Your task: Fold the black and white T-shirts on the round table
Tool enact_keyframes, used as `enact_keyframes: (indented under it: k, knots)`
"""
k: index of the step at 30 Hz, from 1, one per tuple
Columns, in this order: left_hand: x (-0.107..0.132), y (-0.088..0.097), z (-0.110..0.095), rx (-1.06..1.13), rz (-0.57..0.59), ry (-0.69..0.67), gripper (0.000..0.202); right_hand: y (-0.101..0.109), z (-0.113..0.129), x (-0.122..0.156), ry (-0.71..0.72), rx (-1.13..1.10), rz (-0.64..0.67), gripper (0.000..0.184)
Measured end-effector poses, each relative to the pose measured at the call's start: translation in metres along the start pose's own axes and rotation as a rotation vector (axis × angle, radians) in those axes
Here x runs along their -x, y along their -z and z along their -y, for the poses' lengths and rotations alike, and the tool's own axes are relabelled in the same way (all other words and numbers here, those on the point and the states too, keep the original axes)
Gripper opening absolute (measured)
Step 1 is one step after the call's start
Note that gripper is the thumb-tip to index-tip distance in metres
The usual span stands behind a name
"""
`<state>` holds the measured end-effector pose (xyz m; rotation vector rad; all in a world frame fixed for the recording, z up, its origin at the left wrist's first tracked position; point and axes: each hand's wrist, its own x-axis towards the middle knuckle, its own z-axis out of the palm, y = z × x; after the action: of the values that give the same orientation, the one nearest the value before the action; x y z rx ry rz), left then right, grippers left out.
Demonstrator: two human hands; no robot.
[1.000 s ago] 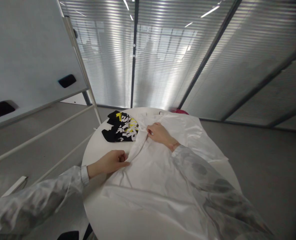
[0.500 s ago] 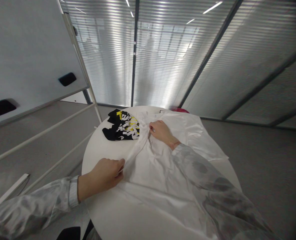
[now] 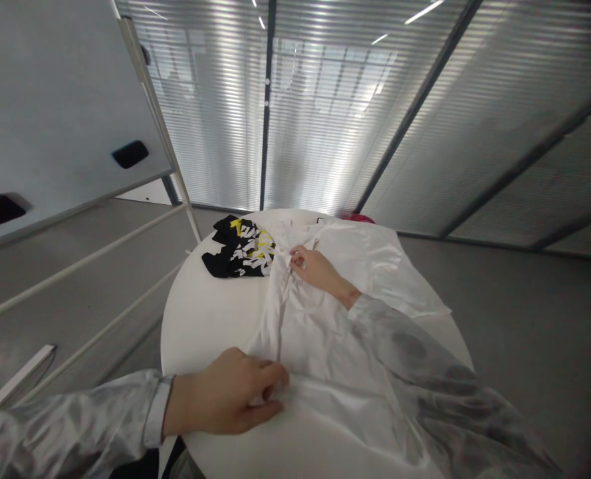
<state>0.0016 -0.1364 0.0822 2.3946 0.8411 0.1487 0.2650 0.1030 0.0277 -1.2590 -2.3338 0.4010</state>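
A white shirt (image 3: 320, 326), creased and partly gathered, lies spread over the round white table (image 3: 195, 313). My right hand (image 3: 312, 269) pinches the gathered fabric in the upper part of the shirt. Nearer to me, my left hand (image 3: 235, 392) is over the shirt's left side, its thumb and fingers apart with a gap between them. No cloth shows gripped there. Left of the shirt's upper end lies a crumpled black garment (image 3: 225, 256) with a white and yellow print, its right edge meeting the white fabric.
A red thing (image 3: 359, 218) shows at the table's far edge, mostly hidden. To the left stands a whiteboard (image 3: 60, 86) on a frame with pale rails (image 3: 90, 261). Ribbed translucent panels (image 3: 320, 126) rise behind the table.
My left hand has let go of the shirt's left edge and moved right and nearer to me. My right hand keeps its pinch, shifting slightly left, and the left folds now run steeper.
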Motion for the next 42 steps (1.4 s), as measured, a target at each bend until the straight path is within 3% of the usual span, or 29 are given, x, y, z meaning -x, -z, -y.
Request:
enact_keyframes:
  k: [3,6,9,11,14,19,25,28,32,35,40,42]
  knots:
    - [-0.018,0.024,0.037,0.156,-0.199,0.154,0.024,-0.007,0.008,0.014,-0.069,-0.186,-0.018,0.024]
    - [-0.051,0.043,0.095,0.211,-0.412,0.295,0.036,-0.016,0.019,0.024,-0.151,-0.257,-0.056,0.025]
    - [-0.089,0.054,0.143,0.245,-0.542,0.404,0.044,-0.027,0.030,0.030,-0.203,-0.258,-0.091,0.023]
    - [-0.111,0.056,0.160,0.278,-0.556,0.454,0.050,-0.036,0.034,0.034,-0.189,-0.212,-0.120,0.018]
    - [-0.134,0.053,0.165,0.290,-0.566,0.485,0.052,-0.045,0.036,0.039,-0.167,-0.160,-0.205,0.011]
    - [-0.147,0.040,0.161,0.472,-0.502,0.442,0.039,-0.045,0.036,0.046,-0.328,-0.309,-0.321,0.013]
    - [-0.145,0.017,0.162,0.517,-0.753,0.283,0.043,-0.046,0.035,0.048,-0.356,-0.445,-0.416,0.017]
    - [-0.144,0.012,0.160,0.574,-0.750,0.260,0.046,-0.049,0.032,0.047,-0.318,-0.492,-0.458,0.017]
    - [-0.143,0.013,0.157,0.570,-0.748,0.271,0.047,-0.047,0.037,0.046,-0.282,-0.345,-0.480,0.013]
    - [-0.143,0.016,0.157,0.576,-0.730,0.273,0.047,-0.039,0.050,0.053,-0.141,-0.200,-0.414,0.006]
    - [-0.143,0.018,0.159,0.542,-0.712,0.266,0.046,-0.026,0.069,0.083,0.252,-0.089,-0.033,0.025]
    - [-0.143,0.018,0.159,0.546,-0.700,0.270,0.046,-0.024,0.069,0.094,0.315,-0.044,0.041,0.023]
